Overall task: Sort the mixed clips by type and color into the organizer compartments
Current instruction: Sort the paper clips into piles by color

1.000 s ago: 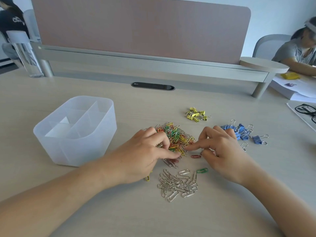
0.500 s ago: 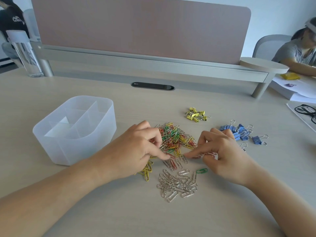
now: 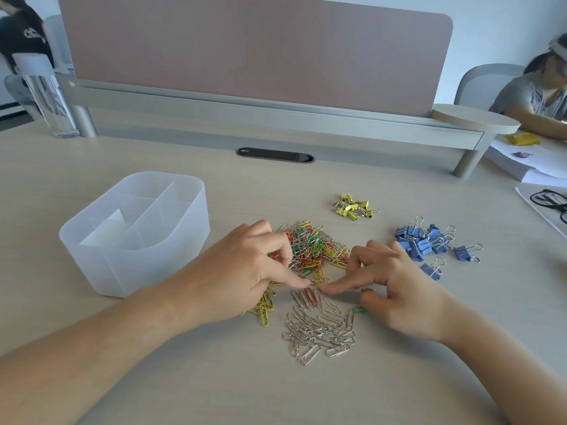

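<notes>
A mixed pile of coloured paper clips lies mid-table. Nearer me sit a silver clip pile, a small yellow clip group, red clips and a lone green clip. My left hand presses its straight index finger on the table by the red clips. My right hand points its index finger leftward, tip almost meeting the left one; its other fingers are curled. The translucent organizer stands at the left with nothing visible in its compartments. Yellow binder clips and blue binder clips lie to the right.
A clear bottle stands at the far left by the desk divider. A black cable port is behind the clips. Papers and glasses lie at the right edge, where another person sits.
Both index fingers slid toward me and closer together at the near edge of the mixed pile. My left hand shifted, uncovering the yellow clip group beside it.
</notes>
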